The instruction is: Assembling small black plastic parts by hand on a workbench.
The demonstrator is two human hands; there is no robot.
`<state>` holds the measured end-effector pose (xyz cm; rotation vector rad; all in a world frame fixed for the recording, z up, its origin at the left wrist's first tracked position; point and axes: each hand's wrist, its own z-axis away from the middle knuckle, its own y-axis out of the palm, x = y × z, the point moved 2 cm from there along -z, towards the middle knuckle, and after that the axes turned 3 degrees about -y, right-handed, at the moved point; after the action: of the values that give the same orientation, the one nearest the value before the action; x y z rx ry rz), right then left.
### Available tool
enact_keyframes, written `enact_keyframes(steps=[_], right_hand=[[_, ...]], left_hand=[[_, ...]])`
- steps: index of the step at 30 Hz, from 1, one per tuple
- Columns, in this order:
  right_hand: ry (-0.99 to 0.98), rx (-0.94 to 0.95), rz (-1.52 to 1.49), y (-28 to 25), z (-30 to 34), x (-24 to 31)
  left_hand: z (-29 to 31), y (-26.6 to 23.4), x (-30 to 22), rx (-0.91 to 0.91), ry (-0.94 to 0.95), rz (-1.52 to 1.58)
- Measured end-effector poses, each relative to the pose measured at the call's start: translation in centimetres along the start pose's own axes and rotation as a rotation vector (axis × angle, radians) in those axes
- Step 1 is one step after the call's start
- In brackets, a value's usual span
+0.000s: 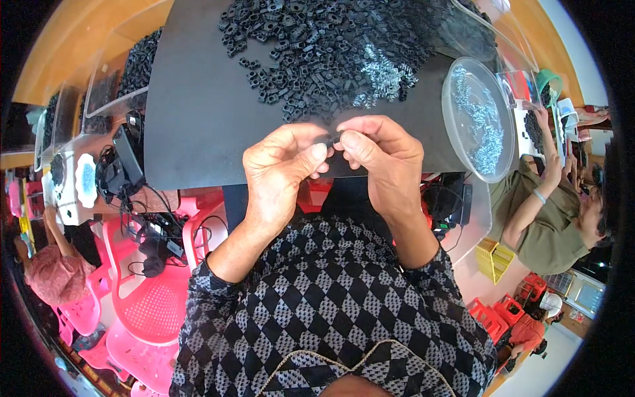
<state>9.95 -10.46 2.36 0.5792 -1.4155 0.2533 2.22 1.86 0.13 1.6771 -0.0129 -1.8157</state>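
Black matting (218, 112) is covering the wooden table (73, 40), and a big heap of small black plastic parts (317, 46) is lying on it. Both hands are meeting at the mat's near edge: the left hand (281, 175) and the right hand (383, 159) are pinching one small black part (333, 140) between their fingertips. A round clear dish of metal springs (479, 119) is sitting just right. Pink plastic chairs (149, 298) are standing below, and another person's green sleeve (542, 225) is showing at the right.

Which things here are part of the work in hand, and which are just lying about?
In use: left hand and right hand pinching a small black part; pile of black parts on the black mat; clear dish of metal springs.

Lying about: black charger and cables; pink chairs.
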Motion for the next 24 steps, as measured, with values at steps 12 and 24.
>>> enact_keyframes(steps=[12, 24], right_hand=[[-0.052, 0.005, 0.089, 0.4, 0.4, 0.1], [-0.01, 0.104, 0.168, 0.4, 1.0, 0.2]], left_hand=[[0.4, 0.2, -0.3, 0.029, 0.01, 0.018], [0.8, -0.2, -0.3, 0.028, 0.145, -0.163]])
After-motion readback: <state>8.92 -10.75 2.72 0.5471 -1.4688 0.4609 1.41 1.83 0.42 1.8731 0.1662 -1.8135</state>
